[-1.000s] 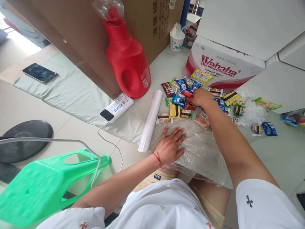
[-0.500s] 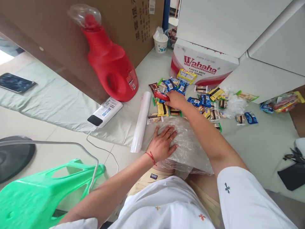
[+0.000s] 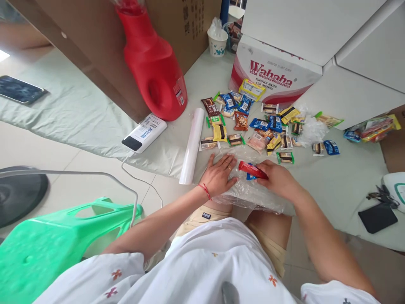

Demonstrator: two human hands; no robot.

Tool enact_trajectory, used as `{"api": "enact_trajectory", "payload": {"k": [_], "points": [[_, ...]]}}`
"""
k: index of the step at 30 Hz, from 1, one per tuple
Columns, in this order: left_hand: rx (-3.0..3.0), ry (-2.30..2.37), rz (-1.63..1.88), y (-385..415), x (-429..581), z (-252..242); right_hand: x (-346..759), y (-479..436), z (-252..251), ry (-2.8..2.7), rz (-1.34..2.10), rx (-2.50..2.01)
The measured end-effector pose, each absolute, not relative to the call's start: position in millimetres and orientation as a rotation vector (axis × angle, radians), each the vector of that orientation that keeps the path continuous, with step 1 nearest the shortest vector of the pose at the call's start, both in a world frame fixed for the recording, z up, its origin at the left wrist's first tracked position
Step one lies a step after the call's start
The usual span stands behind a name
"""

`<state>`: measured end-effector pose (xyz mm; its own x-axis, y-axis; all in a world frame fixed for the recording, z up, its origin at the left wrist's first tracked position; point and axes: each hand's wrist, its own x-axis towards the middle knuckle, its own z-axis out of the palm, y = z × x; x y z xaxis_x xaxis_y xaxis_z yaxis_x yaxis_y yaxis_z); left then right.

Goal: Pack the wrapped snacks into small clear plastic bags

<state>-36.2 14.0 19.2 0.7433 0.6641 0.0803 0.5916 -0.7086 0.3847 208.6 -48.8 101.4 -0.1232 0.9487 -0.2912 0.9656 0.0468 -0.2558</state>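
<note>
My left hand (image 3: 220,175) lies flat, fingers spread, on a clear plastic sheet (image 3: 243,196) at the table's near edge. Above the same sheet, my right hand (image 3: 276,177) grips a red snack packet (image 3: 251,169). A blue snack packet (image 3: 251,176) shows just beneath the red one; whether I hold it too, I cannot tell. Beyond my hands lie several small wrapped snacks, among them a yellow packet (image 3: 219,131), a brown cocoa packet (image 3: 210,107) and an orange-brown cookie packet (image 3: 241,121). A white plastic roll (image 3: 192,145) lies left of my left hand.
A red jug (image 3: 158,76) and a white power bank (image 3: 144,134) stand to the left. The Wahaha carton (image 3: 275,76) closes off the back. Crumpled clear plastic (image 3: 313,131) lies right of the snacks, a black pouch (image 3: 377,218) far right. A green stool (image 3: 63,240) is at lower left.
My right hand has drawn back from the snack pile toward me, bringing the red packet over the plastic sheet. My left hand stays flat on the sheet. The camera view has shifted slightly.
</note>
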Motion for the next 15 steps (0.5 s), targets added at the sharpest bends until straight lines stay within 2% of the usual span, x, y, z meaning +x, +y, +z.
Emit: {"api": "enact_trajectory", "payload": {"k": [5, 9, 15], "points": [[2.607, 0.988, 0.292, 14.1, -35.3, 19.2, 205.0, -66.3, 73.6, 2.291, -0.628, 2.205], [2.620, 0.973, 0.298, 15.1, -35.4, 17.9, 220.6, -74.0, 75.3, 2.437, -0.757, 2.240], [2.616, 0.975, 0.284, 18.3, -36.3, 13.7, 235.9, -85.3, 77.0, 2.473, -0.777, 2.359]]}}
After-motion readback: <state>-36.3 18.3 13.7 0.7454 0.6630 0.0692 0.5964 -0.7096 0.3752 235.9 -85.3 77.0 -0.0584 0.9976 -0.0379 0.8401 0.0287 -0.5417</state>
